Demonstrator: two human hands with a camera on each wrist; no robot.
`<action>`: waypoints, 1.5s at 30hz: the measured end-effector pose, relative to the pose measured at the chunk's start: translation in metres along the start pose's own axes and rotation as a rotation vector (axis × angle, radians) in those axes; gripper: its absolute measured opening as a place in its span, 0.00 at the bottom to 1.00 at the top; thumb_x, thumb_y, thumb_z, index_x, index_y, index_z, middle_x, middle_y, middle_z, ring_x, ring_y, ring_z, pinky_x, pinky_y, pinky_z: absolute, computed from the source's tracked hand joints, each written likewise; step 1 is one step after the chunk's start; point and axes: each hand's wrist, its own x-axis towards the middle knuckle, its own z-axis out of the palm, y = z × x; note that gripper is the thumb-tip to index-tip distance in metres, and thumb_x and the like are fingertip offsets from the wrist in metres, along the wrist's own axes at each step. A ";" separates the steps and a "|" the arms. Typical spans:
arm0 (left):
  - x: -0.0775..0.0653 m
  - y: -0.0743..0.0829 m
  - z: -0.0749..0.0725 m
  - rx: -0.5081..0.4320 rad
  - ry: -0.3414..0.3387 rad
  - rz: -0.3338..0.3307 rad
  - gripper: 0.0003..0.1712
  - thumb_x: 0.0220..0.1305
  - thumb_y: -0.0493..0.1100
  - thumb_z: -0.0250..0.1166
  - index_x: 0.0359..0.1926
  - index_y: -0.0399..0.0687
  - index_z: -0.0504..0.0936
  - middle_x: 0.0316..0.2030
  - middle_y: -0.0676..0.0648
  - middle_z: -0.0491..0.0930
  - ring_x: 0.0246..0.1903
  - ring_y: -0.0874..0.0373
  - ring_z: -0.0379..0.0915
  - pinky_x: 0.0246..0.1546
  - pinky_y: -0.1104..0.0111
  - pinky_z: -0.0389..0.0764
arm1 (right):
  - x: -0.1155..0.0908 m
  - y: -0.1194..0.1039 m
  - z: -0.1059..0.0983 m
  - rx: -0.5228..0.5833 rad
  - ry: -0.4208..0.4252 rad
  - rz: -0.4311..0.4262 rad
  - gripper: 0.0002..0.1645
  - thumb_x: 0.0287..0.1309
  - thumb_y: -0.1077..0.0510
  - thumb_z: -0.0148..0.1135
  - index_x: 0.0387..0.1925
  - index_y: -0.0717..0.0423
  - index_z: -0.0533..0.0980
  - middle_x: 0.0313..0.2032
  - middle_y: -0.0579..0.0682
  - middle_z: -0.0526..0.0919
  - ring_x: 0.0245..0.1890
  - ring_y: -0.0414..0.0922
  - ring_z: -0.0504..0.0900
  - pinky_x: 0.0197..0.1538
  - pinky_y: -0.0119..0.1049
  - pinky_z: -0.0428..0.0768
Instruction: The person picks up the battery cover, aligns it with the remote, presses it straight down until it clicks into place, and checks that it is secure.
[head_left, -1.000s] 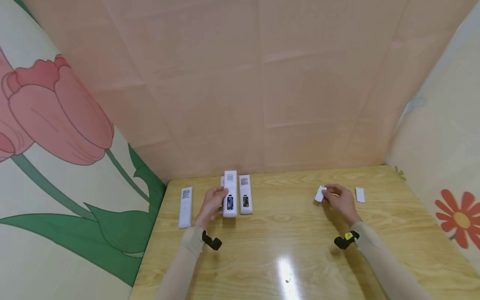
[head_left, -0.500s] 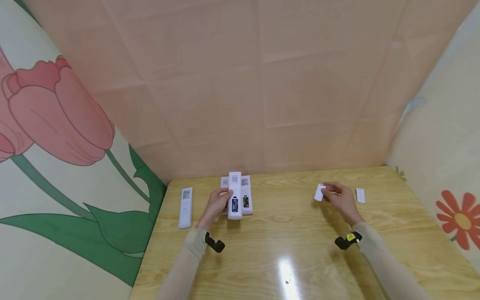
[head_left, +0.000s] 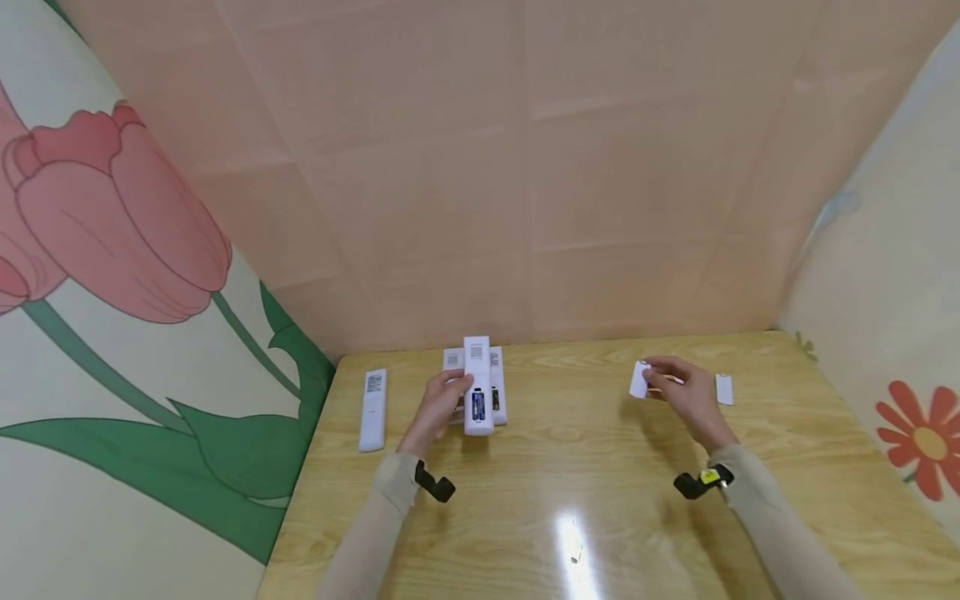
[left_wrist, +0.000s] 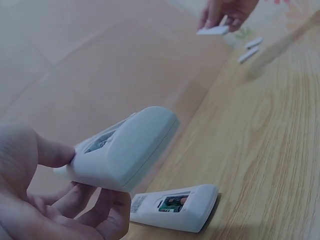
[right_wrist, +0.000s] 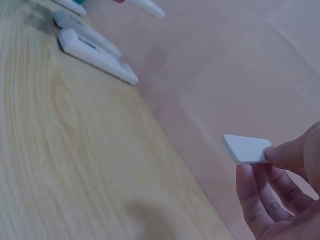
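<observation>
My left hand (head_left: pixel 438 402) holds a white remote control (head_left: pixel 477 371) back side up and raised above the table. Its battery compartment lies uncovered, with blue batteries (head_left: pixel 478 406) inside. Beneath it, partly hidden, two more white remotes lie side by side: the left one (head_left: pixel 453 360) and the right one (head_left: pixel 497 362). Green batteries (left_wrist: pixel 173 204) show in a remote (left_wrist: pixel 200 207) in the left wrist view. Off to the right, my right hand (head_left: pixel 684 396) pinches a small white battery cover (right_wrist: pixel 247 149) between thumb and fingers, above the table.
Another white remote (head_left: pixel 372 410) lies at the table's left, its back up and covered. A loose battery cover (head_left: pixel 723 389) rests beyond my right hand; the left wrist view shows two white pieces (left_wrist: pixel 248 54) there. A draped wall (head_left: pixel 525 208) bounds the wooden table (head_left: pixel 570 467) behind.
My left hand has carried the held remote slightly to the right, over the two lying remotes. The right hand has raised the battery cover a little, turning it slightly.
</observation>
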 end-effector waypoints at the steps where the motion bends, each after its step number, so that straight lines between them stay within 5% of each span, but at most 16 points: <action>1: 0.000 0.000 0.000 -0.004 -0.004 0.000 0.32 0.80 0.49 0.61 0.76 0.36 0.69 0.58 0.34 0.83 0.47 0.51 0.85 0.52 0.55 0.88 | 0.000 -0.002 0.000 0.006 -0.003 0.000 0.28 0.75 0.56 0.66 0.67 0.70 0.74 0.44 0.41 0.84 0.39 0.34 0.87 0.47 0.39 0.91; 6: -0.001 -0.001 0.002 -0.021 -0.008 -0.008 0.32 0.81 0.49 0.59 0.76 0.35 0.69 0.61 0.33 0.82 0.50 0.50 0.85 0.54 0.56 0.88 | -0.004 -0.013 0.004 0.024 -0.018 -0.003 0.29 0.74 0.57 0.67 0.68 0.71 0.74 0.45 0.44 0.83 0.39 0.34 0.88 0.45 0.36 0.91; 14: -0.003 -0.005 0.009 -0.061 0.002 0.017 0.30 0.81 0.47 0.59 0.73 0.32 0.71 0.52 0.36 0.85 0.37 0.57 0.84 0.40 0.65 0.87 | -0.010 -0.027 0.009 0.023 -0.068 -0.025 0.29 0.76 0.55 0.66 0.68 0.70 0.74 0.48 0.46 0.80 0.43 0.33 0.87 0.47 0.35 0.90; 33: -0.010 -0.001 0.015 -0.044 -0.025 0.062 0.31 0.82 0.47 0.58 0.74 0.29 0.69 0.58 0.31 0.83 0.43 0.53 0.86 0.50 0.56 0.89 | -0.015 -0.051 0.026 0.065 -0.074 -0.053 0.28 0.75 0.54 0.66 0.65 0.70 0.76 0.50 0.49 0.81 0.44 0.36 0.87 0.48 0.34 0.90; 45: -0.009 -0.005 0.022 -0.028 -0.034 0.085 0.27 0.81 0.45 0.59 0.68 0.28 0.74 0.53 0.34 0.85 0.39 0.55 0.86 0.46 0.59 0.89 | -0.020 -0.061 0.031 0.080 -0.073 -0.084 0.27 0.75 0.53 0.66 0.64 0.71 0.76 0.50 0.44 0.83 0.45 0.36 0.86 0.48 0.35 0.90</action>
